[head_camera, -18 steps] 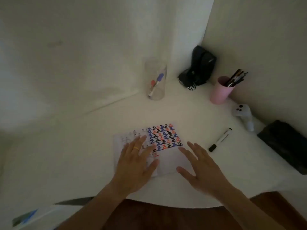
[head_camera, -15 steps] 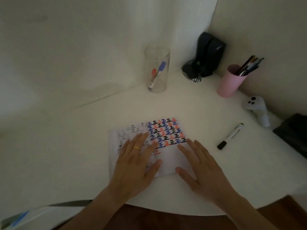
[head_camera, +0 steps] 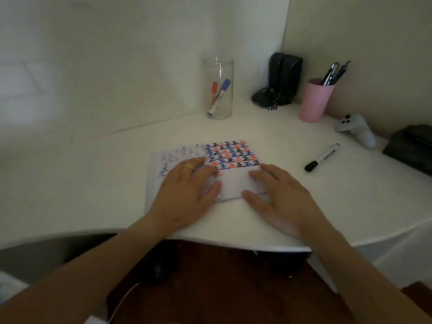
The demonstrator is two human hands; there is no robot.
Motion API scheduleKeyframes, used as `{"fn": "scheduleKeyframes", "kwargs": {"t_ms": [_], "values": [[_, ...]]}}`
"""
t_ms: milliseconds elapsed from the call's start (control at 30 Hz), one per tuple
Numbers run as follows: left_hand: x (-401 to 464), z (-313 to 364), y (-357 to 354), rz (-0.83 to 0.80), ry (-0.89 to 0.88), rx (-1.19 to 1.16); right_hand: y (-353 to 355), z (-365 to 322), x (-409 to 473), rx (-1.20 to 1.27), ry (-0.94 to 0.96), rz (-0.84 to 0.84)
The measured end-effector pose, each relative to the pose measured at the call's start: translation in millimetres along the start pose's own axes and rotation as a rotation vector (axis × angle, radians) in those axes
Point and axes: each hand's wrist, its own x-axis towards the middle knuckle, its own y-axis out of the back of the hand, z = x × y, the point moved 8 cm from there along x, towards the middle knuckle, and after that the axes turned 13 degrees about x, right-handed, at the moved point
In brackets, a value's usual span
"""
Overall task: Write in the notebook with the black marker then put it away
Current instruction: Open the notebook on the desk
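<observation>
Dim corner table (head_camera: 304,206) — my view has tilted down, yet both hands, left (head_camera: 187,190) and right (head_camera: 280,199), stay spread flat on the open notebook (head_camera: 233,183). Black marker (head_camera: 322,157) lies untouched well to the right, so writing hasn't begun.

White table (head_camera: 93,183): notebook (head_camera: 233,183), black marker (head_camera: 322,157).

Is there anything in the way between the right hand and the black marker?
No. Only bare white table lies between the right hand and the black marker. The game controller sits farther back, out of the way.
</observation>
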Motion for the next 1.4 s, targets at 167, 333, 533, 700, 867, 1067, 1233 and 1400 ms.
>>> {"fn": "scheduleKeyframes", "kwargs": {"t_ms": [167, 333, 533, 700, 867, 1067, 1233, 1400], "values": [[-15.4, 4.3, 19.0, -0.046, 0.069, 0.079, 14.7, -3.4, -16.5, 0.008, -0.021, 0.091], [-42.4, 5.4, 25.3, -0.087, 0.138, 0.109, 18.8, -8.5, -34.3, 0.016, -0.073, 0.141], [-47.3, 1.3, 22.8, -0.12, 0.128, 0.087, 17.6, -7.5, -35.3, -0.006, -0.057, 0.199], [-18.6, -13.5, 19.3, -0.176, -0.005, 0.15, 14.0, -1.9, -28.0, -0.045, -0.018, 0.215], [43.8, -37.5, 0.1, -0.221, -0.161, 0.184, 12.8, -2.6, -24.0, -0.105, 0.025, 0.262], [99.6, -26.3, -12.9, -0.098, -0.363, 0.194, 16.7, -5.7, -17.8, -0.102, 0.057, 0.185], [104.4, -34.5, -26.0, -0.062, -0.41, 0.073, 44.4, 14.9, -3.3, -0.229, 0.001, 0.252], [103.1, -34.3, -26.7, -0.051, -0.417, 0.056, 81.1, 66.6, 39.5, -0.42, -0.409, 0.375]]}}
